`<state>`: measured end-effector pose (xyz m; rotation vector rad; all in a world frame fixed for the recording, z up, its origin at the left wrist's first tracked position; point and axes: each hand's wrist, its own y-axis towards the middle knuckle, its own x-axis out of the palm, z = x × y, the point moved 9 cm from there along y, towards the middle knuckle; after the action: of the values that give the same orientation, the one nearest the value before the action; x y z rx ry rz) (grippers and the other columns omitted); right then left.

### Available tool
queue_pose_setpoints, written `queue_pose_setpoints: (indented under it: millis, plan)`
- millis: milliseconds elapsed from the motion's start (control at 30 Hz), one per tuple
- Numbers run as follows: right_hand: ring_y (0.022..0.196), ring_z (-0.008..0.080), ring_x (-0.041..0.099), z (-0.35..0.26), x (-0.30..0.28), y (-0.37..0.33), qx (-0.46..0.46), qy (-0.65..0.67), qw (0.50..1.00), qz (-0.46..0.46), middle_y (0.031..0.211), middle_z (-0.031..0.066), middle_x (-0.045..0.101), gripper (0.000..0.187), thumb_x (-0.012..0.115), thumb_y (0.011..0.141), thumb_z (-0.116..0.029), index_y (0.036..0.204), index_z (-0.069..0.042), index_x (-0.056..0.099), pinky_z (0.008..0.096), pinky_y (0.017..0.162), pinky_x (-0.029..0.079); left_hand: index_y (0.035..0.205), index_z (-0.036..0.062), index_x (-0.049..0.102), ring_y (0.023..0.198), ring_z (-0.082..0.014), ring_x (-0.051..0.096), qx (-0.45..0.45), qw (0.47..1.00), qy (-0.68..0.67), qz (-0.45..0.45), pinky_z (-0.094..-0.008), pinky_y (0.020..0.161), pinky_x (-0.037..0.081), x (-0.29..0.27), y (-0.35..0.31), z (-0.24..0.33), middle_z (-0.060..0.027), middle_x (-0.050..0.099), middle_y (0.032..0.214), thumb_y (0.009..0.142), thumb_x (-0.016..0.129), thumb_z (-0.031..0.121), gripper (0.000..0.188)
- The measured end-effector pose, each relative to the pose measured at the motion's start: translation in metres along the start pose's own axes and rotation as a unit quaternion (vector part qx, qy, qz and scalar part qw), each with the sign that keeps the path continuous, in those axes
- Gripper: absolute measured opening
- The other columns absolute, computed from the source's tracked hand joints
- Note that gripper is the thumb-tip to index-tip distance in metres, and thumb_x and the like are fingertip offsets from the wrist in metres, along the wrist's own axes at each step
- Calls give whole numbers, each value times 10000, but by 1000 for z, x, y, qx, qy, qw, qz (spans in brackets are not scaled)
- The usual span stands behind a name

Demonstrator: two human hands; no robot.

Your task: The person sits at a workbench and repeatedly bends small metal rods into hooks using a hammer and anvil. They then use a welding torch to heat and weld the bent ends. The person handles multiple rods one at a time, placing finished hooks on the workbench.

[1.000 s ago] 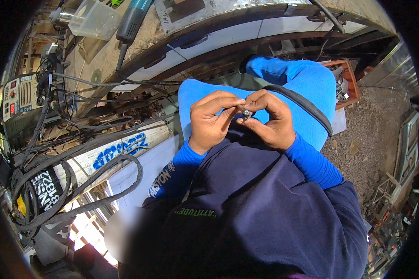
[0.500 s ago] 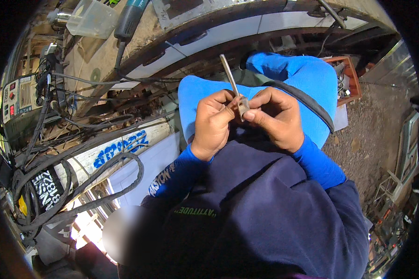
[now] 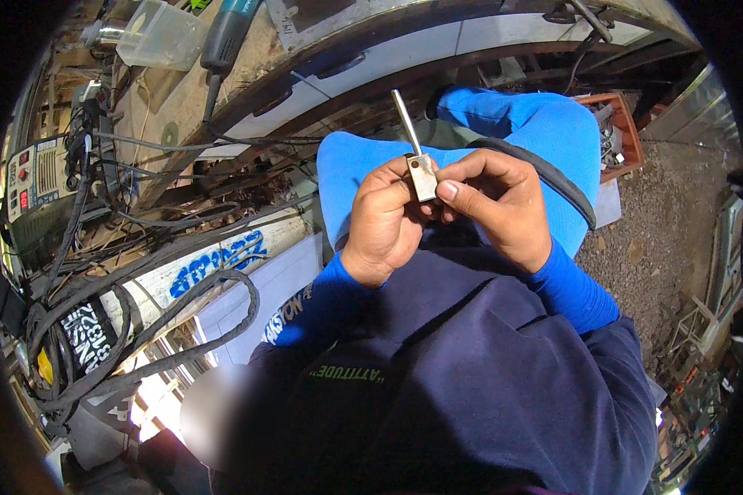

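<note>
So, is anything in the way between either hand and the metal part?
Nothing visible: the left hand and right hand both hold the metal part bare-fingered, with nothing seen between.

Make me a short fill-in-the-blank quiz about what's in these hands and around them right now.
1. The left hand and right hand hold a metal block with a thin, straight ____ extending from one end.
2. Near that end, the block's face shows one dark, round ____.
3. The person's trousers are bright ____.
4. The orange-red bin lies toward the picture's ____ edge.

Missing words: rod; hole; blue; right.
</note>
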<state>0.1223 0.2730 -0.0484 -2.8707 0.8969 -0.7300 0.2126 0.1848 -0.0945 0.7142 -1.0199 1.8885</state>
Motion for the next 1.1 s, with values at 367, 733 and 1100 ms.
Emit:
queue_pose_setpoints:
  millis: [367, 733, 1100]
  plan:
    - [994, 128, 718, -17, 13, -11, -141, -130, 981, -3, 1099, 100, 749, 338, 874, 862, -2, 1154, 24, 706, 288, 895, 580, 1102, -7, 659, 789, -218, 661, 13, 1000, 22, 2, -365, 747, 559, 3, 0, 4, -117, 678, 908, 987, 601, 60, 145]
    - [872, 137, 697, -41, 20, -24, -275, -283, 919, -11, 1098, 112, 750, 591, 915, 813, -32, 1353, 16, 681, 273, 778, 574, 1126, -5, 662, 788, -218, 639, 38, 990, 29, -132, -346, 741, 542, 31, -1, 13, -135, 666, 899, 953, 616, 90, 203]
    - [928, 142, 695, -31, 19, -21, -286, -221, 932, -22, 1152, 98, 709, 650, 907, 839, -30, 1408, 19, 598, 290, 798, 575, 1162, -14, 668, 782, -218, 636, 53, 990, 72, -111, -372, 697, 518, 25, 0, 16, -127, 665, 888, 956, 624, 91, 236]
